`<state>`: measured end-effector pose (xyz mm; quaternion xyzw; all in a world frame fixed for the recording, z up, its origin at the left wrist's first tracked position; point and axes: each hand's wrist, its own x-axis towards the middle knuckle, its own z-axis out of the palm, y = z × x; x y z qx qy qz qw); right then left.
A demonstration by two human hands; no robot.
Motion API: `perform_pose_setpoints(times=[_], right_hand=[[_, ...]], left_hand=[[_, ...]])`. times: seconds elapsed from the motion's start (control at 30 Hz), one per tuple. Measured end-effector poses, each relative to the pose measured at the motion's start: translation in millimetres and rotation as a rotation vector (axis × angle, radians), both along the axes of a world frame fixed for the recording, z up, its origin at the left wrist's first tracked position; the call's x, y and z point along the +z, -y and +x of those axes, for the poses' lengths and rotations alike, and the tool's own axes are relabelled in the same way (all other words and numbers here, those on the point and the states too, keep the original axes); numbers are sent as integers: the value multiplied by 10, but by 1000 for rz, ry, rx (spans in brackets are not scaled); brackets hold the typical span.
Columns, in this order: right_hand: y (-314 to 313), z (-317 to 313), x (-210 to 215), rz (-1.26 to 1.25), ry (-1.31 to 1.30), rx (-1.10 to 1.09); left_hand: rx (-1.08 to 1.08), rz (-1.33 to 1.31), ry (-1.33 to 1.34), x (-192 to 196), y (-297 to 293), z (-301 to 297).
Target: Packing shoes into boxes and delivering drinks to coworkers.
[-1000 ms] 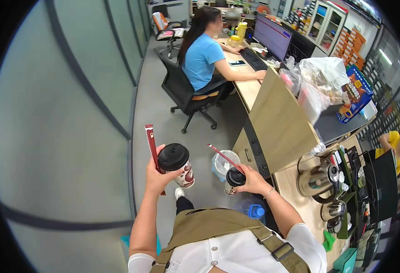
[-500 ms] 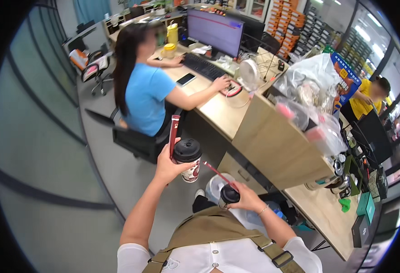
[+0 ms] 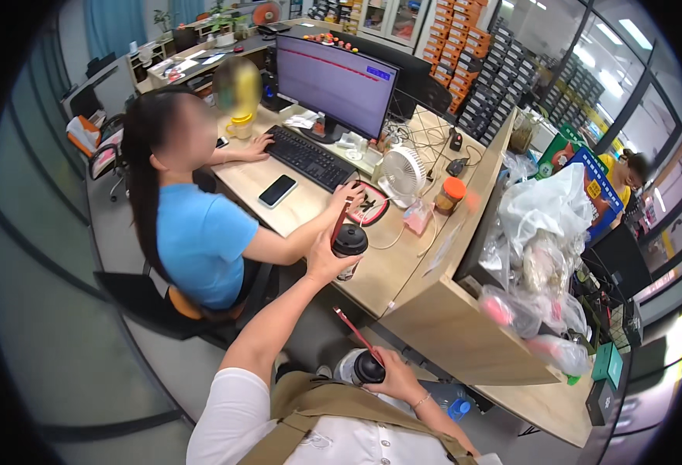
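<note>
My left hand (image 3: 327, 262) is wrapped round a paper coffee cup (image 3: 348, 271) with a black lid, held out over the front edge of the desk. A thin dark-red wrapped straw (image 3: 341, 220) stands up along that cup, pinned under the same hand. Lower and nearer my body, my right hand (image 3: 400, 380) grips a second cup (image 3: 369, 367), also black-lidded. A second red wrapped straw (image 3: 352, 326) slants up and left from it. Both cups are roughly upright.
A seated person in blue (image 3: 193, 240) works at the desk (image 3: 240, 182), one hand on the keyboard (image 3: 310, 157), the other on a mouse. A phone (image 3: 278, 191), white fan (image 3: 404, 172) and orange-lidded jar (image 3: 449, 195) lie around. A wooden partition (image 3: 465, 333) borders the right, beside plastic bags (image 3: 546, 209).
My left hand with its cup has moved forward and right, from beside the chair to over the desk edge. The desk and seated person appear nearer. My right hand still holds its cup low.
</note>
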<state>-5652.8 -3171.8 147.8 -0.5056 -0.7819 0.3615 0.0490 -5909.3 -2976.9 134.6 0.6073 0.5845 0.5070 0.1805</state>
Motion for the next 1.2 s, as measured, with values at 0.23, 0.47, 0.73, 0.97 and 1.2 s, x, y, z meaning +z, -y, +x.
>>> perform_pose_setpoints(times=[0.23,0.47,0.73,0.97,1.2], right_hand=[[-193,-241,-52,-41,82,-202],[-275,-455,-68,-123,125,-390],[-302,-639,-140,-159,93,-501],[-397,-714,-72,-74,68,-510],[-334,-706,-129,-73,42,-555]], left_hand=[[-84,-14,-7,-579,-747,-56],[-202,-71,-99,-810,-953,19],[-309,-173,301,-244,-968,-480],[-506,293,-499,434,-1474,-220],[-557,139,-761,-170,-1345,-127]])
